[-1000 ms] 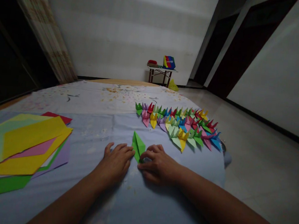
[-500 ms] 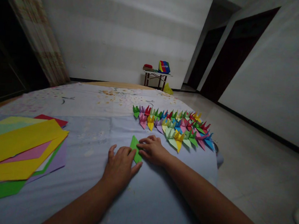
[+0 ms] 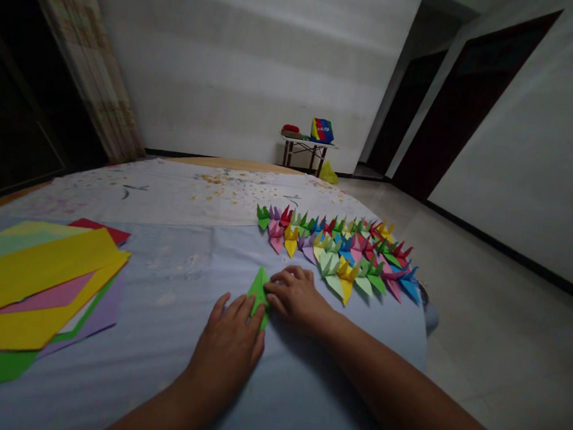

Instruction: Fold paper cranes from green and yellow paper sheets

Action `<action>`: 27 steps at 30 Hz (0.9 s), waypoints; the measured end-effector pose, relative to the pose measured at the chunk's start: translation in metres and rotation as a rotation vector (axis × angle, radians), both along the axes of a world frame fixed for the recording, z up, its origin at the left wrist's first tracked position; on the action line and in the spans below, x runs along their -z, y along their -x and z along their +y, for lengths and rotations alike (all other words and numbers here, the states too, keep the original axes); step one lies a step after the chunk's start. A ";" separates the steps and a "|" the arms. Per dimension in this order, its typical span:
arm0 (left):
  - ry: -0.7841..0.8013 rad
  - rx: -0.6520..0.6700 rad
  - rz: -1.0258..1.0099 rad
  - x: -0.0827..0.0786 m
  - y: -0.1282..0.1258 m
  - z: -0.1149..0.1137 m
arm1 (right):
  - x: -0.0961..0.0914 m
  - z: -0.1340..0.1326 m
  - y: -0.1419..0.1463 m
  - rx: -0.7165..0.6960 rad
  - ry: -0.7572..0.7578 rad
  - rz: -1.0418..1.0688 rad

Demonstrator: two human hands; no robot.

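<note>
A small piece of green origami paper (image 3: pixel 260 281), folded to a narrow pointed shape, lies flat on the blue-grey cloth with one tip facing away from me. My left hand (image 3: pixel 231 341) holds it down from the near left, fingertips over its lower part, which they partly hide. From the right, my right hand (image 3: pixel 300 298) grips its right edge, fingers curled and their tips on the paper. Beyond that hand stand several rows of folded paper cranes (image 3: pixel 346 277) in many colours.
Loose sheets of coloured paper (image 3: pixel 51 271) lie overlapping on the left of the tablecloth (image 3: pixel 163 365). Past the table's far edge, a small stand (image 3: pixel 310 145) against the wall carries a multicoloured box (image 3: pixel 322 130). A tiled floor (image 3: pixel 488 313) lies to the right.
The green paper has turned slightly, its far tip shifting right. My left fingers have moved further onto its lower part, and the left thumb has drawn in. The view has shifted slightly.
</note>
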State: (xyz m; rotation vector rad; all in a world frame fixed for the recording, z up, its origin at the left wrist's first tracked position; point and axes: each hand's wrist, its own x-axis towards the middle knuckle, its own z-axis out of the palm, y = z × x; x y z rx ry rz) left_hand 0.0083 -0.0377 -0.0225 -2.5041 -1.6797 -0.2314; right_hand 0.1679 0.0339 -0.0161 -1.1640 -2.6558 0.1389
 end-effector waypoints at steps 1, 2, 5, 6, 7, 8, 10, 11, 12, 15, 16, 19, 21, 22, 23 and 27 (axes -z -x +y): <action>0.007 -0.001 0.012 0.001 -0.001 0.000 | 0.000 0.001 -0.001 -0.024 0.005 -0.015; 0.017 0.000 0.023 0.003 -0.001 0.000 | 0.000 0.002 -0.003 -0.058 0.015 -0.032; 0.063 0.009 0.047 0.008 -0.003 -0.002 | 0.002 0.005 -0.005 -0.176 0.073 -0.088; 0.075 0.011 0.051 0.010 -0.003 -0.003 | 0.003 0.007 -0.006 -0.202 0.089 -0.104; 0.083 0.011 0.054 0.011 -0.003 -0.004 | 0.003 0.008 -0.007 -0.221 0.099 -0.119; 0.091 0.011 0.055 0.012 -0.003 -0.005 | 0.003 0.010 -0.007 -0.232 0.102 -0.133; 0.100 0.015 0.059 0.013 -0.002 -0.007 | 0.002 0.015 -0.008 -0.242 0.089 -0.155; 0.108 0.023 0.064 0.013 -0.002 -0.009 | 0.002 0.017 -0.008 -0.245 0.079 -0.163; 0.117 0.032 0.069 0.013 -0.002 -0.011 | 0.002 0.019 -0.009 -0.245 0.071 -0.167; 0.139 0.052 0.075 0.013 -0.001 -0.018 | 0.004 0.022 -0.009 -0.245 0.079 -0.166; 0.140 0.058 0.074 0.014 -0.001 -0.020 | 0.005 0.022 -0.009 -0.244 0.091 -0.161; 0.118 0.081 0.064 0.017 -0.001 -0.028 | 0.006 0.021 -0.010 -0.235 0.122 -0.140; 0.101 0.090 0.051 0.017 0.000 -0.032 | 0.006 0.020 -0.010 -0.229 0.131 -0.136; 0.095 0.095 0.045 0.016 0.000 -0.033 | 0.006 0.019 -0.010 -0.228 0.132 -0.139; 0.092 0.098 0.039 0.014 0.000 -0.033 | 0.005 0.019 -0.010 -0.228 0.130 -0.142; 0.096 0.031 0.019 0.000 0.000 -0.024 | 0.003 0.020 -0.009 -0.233 0.111 -0.149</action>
